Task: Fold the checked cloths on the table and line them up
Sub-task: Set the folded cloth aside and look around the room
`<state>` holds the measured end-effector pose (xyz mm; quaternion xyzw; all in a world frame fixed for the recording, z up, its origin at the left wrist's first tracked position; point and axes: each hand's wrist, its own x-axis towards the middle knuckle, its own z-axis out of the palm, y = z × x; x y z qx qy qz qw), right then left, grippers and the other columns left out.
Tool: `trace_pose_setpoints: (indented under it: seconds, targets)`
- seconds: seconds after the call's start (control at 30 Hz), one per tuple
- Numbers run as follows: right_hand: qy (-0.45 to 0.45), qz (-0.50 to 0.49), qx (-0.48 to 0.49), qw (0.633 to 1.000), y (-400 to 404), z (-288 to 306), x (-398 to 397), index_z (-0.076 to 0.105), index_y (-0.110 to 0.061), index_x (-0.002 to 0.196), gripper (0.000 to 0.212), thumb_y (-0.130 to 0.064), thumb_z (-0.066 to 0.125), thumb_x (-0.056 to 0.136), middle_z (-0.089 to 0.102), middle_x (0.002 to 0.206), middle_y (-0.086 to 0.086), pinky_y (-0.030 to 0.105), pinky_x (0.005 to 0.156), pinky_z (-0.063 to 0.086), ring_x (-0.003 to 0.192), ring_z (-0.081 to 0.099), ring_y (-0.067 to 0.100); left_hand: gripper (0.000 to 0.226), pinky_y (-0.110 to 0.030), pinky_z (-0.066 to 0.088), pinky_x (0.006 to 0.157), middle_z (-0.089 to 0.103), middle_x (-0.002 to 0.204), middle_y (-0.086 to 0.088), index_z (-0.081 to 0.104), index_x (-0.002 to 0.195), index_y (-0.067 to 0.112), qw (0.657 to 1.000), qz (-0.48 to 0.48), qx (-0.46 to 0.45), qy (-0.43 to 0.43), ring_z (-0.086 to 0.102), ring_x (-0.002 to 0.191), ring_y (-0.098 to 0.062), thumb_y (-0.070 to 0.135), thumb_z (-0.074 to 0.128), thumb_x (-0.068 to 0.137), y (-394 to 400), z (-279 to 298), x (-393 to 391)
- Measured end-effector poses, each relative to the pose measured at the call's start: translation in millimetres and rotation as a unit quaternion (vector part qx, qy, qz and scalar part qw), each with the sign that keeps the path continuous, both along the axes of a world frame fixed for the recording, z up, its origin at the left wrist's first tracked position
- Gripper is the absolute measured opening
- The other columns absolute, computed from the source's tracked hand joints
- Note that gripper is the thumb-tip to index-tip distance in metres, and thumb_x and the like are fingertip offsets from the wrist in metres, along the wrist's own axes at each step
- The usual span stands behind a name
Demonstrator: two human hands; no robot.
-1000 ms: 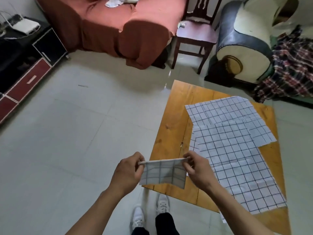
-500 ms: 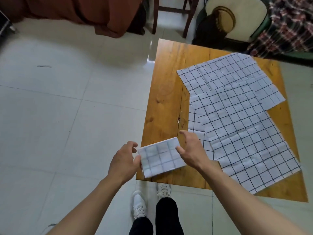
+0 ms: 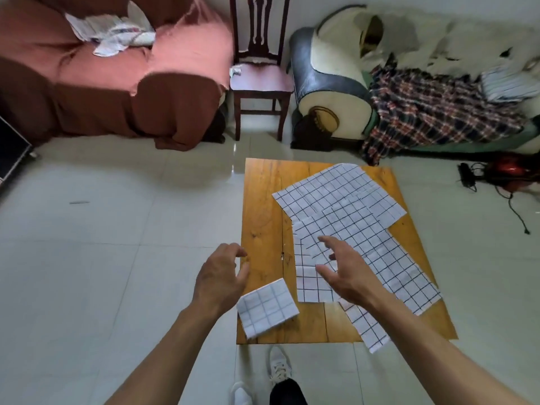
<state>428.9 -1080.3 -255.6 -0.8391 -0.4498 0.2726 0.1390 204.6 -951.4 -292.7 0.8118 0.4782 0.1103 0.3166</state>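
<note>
A small folded checked cloth [image 3: 267,307] lies on the near left corner of the wooden table [image 3: 263,217], its corner slightly over the edge. Several unfolded checked cloths [image 3: 350,220] lie overlapping across the table's middle and right, one hanging over the near edge [image 3: 371,331]. My left hand [image 3: 220,277] hovers above the table's left edge, fingers loosely spread and holding nothing. My right hand [image 3: 340,267] hovers over the spread cloths with fingers spread, also holding nothing.
A wooden chair [image 3: 260,71] stands beyond the table. A sofa under a red cover [image 3: 117,83] is at the far left, an armchair with a plaid blanket [image 3: 432,109] at the far right. A red appliance with cables [image 3: 502,173] lies on the tiled floor.
Both hands have let go of the folded cloth, which now lies on the table's near left corner. The hands have lifted away and moved toward the spread cloths. The camera has tilted up.
</note>
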Motion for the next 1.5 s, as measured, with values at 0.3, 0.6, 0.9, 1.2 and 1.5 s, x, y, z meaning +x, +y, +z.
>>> trace_pose_setpoints:
  seconds: [0.3, 0.6, 0.9, 1.2, 1.5]
  targets:
    - [-0.104, -0.04, 0.02, 0.994, -84.1, 109.9, 17.2, 0.032, -0.029, 0.149, 0.065, -0.036, 0.063, 0.093, 0.038, 0.153, -0.002, 0.039, 0.113, 0.036, 0.137, 0.04, 0.019, 0.034, -0.035, 0.056, 0.085, 0.062, 0.121, 0.005, 0.054, 0.125, 0.027, 0.988, -0.118, 0.069, -0.073, 0.059, 0.102, -0.016, 0.036, 0.062, 0.094, -18.9, 98.3, 46.9]
    - [-0.131, -0.122, 0.078, 0.981, -176.8, 145.4, 49.6, 0.039, -0.031, 0.145, 0.06, -0.04, 0.063, 0.091, 0.05, 0.139, -0.003, 0.029, 0.104, 0.04, 0.124, 0.049, 0.014, 0.035, -0.034, 0.049, 0.095, 0.06, 0.127, 0.003, 0.053, 0.127, 0.026, 0.966, -0.218, 0.104, -0.096, 0.053, 0.117, -0.016, 0.037, 0.06, 0.095, -70.8, 145.3, 113.7]
    - [-0.139, -0.201, 0.107, 0.964, -314.6, 159.8, 103.5, 0.04, -0.027, 0.145, 0.057, -0.036, 0.061, 0.093, 0.046, 0.142, -0.003, 0.025, 0.106, 0.035, 0.128, 0.046, 0.013, 0.031, -0.032, 0.041, 0.099, 0.058, 0.124, 0.008, 0.054, 0.124, 0.027, 0.935, -0.31, 0.132, -0.109, 0.05, 0.119, -0.013, 0.038, 0.059, 0.095, -182.6, 176.9, 215.5]
    - [-0.123, -0.241, 0.144, 0.952, -477.7, 154.6, 191.9, 0.039, -0.026, 0.146, 0.057, -0.037, 0.059, 0.094, 0.044, 0.144, -0.007, 0.021, 0.106, 0.034, 0.13, 0.045, 0.01, 0.029, -0.03, 0.04, 0.094, 0.058, 0.122, 0.01, 0.058, 0.12, 0.026, 0.931, -0.326, 0.13, -0.095, 0.051, 0.117, -0.013, 0.037, 0.061, 0.093, -331.2, 187.6, 327.4]
    - [-0.116, -0.227, 0.146, 0.956, -528.6, 133.3, 259.1, 0.038, -0.027, 0.146, 0.056, -0.04, 0.055, 0.095, 0.043, 0.145, -0.007, 0.031, 0.108, 0.04, 0.13, 0.045, 0.013, 0.029, -0.036, 0.044, 0.098, 0.058, 0.121, 0.011, 0.057, 0.12, 0.028, 0.936, -0.33, 0.115, -0.05, 0.051, 0.115, -0.012, 0.039, 0.059, 0.094, -397.9, 188.0, 397.2]
